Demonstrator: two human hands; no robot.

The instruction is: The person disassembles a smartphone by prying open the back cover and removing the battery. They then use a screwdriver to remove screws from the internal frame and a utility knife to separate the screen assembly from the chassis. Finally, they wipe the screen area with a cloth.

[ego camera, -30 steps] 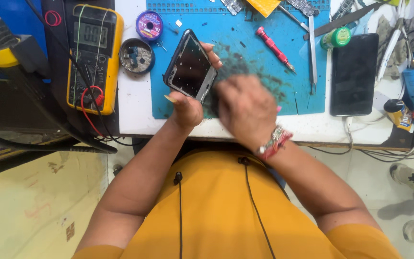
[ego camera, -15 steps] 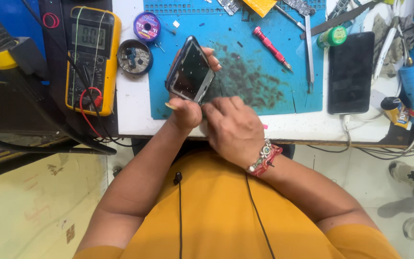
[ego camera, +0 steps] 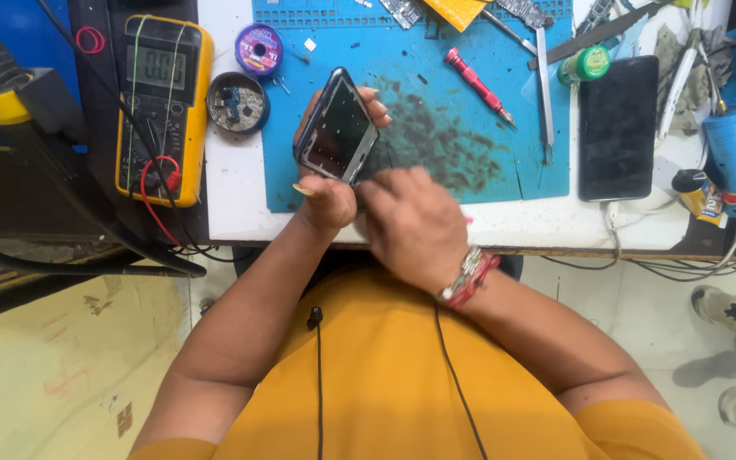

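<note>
The dark, grey-framed rectangular smartphone [ego camera: 336, 129] is gripped tilted by the left hand [ego camera: 327, 192] above the blue rubber mat [ego camera: 470, 153] on the worktop [ego camera: 230, 187]; its lower edge is touched by the curled right hand [ego camera: 409, 223], whose grasp cannot be told

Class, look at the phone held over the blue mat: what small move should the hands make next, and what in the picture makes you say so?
Probably keep the left hand gripping the phone steady while the right hand works along its lower edge. The phone is lifted and tilted above the blue mat, and the right fingertips sit at that lower corner; any tool there is hidden.
</note>
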